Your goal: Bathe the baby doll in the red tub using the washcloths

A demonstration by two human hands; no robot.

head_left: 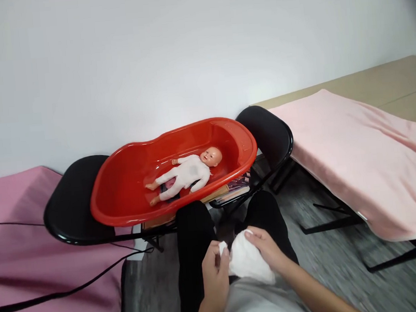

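My left hand and my right hand are both closed on a small white cloth, held over my lap above my black trousers. In front of me a red plastic baby tub rests across two black chairs. A baby doll in a white suit lies on its back inside the tub, head to the right. Both hands are well short of the tub.
The left black chair and the right black chair carry the tub. Books lie under the tub's right end. A pink towel covers a table at right. A pink sheet with a black cable lies at left.
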